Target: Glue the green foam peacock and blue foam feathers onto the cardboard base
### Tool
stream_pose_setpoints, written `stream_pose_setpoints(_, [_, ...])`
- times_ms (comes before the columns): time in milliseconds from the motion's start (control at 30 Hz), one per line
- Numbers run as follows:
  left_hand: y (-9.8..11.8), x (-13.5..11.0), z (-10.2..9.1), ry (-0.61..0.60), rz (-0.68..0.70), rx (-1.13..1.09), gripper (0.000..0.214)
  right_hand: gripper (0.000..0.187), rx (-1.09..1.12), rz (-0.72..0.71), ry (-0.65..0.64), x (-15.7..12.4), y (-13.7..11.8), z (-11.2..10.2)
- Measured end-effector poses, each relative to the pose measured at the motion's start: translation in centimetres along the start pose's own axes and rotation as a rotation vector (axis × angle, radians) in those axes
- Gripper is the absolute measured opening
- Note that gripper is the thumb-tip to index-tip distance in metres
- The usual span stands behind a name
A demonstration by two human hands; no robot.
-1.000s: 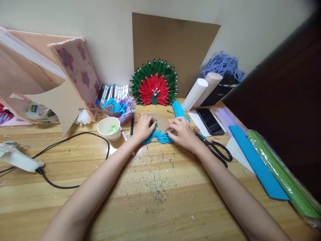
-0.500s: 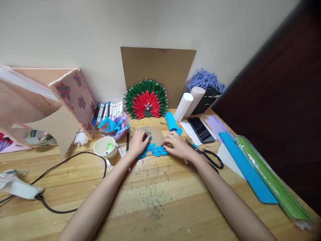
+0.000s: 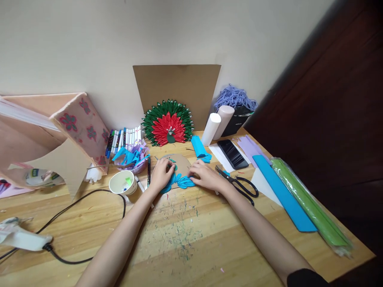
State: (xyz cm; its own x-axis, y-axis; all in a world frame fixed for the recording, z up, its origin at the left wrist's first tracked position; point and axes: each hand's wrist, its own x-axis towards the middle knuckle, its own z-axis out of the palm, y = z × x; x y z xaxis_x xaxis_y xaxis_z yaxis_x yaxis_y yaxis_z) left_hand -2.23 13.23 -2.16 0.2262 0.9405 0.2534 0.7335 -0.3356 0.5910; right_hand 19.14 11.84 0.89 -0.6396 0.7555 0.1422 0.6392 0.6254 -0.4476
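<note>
On the wooden table lies a round cardboard disc with blue paper petals spread along its near side. My left hand rests over the disc's left edge, fingers bent and closed on it, close to a small green piece. At the lower right of the disc, my right hand has its curled fingertips on a blue petal; the exact contact is hidden by the fingers. Just right of that hand are black-handled scissors. A blue crepe paper roll lies behind it.
A red and green paper peacock leans on a cardboard sheet at the back. To the left are a paper bowl, markers and a glue gun with its cord. A phone and green wrapped paper lie right.
The camera view has turned a little, so the whole scene sits further left and mostly lower. Both hands stay at the disc, with hardly any change in their grip.
</note>
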Motion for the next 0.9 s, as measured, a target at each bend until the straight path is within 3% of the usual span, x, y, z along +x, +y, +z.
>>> stream_pose_setpoints(133, [-0.2, 0.0, 0.1, -0.004, -0.021, -0.006, 0.011, 0.009, 0.028, 0.044, 0.075, -0.1, 0.2, -1.2])
stream_pose_setpoints(267, [-0.3, 0.2, 0.0, -0.012, -0.023, -0.02, 0.012, 0.015, 0.039, 0.19, 0.162, -0.5, 1.2, -2.9])
stream_pose_setpoints(467, [0.2, 0.5, -0.8, -0.025, -0.009, -0.075, 0.018, 0.025, 0.062, 0.437, 0.07, -1.2, 2.6, -4.6])
stream_pose_setpoints(667, [0.7, 0.2, -1.6, 0.075, -0.1, -0.032, 0.016, 0.018, 0.074, 0.523, 0.056, -2.5, 3.7, -5.6])
stream_pose_setpoints(800, [2.2, -0.2, -1.5, 0.078, -0.091, -0.01, 0.017, 0.01, 0.037, 0.585, 0.019, -3.4, 4.5, -5.9])
stream_pose_setpoints(900, [4.5, -0.3, -0.6, 0.019, -0.032, -0.028, 0.014, 0.007, -0.016, 0.593, 0.074, -2.8, 4.7, -5.2])
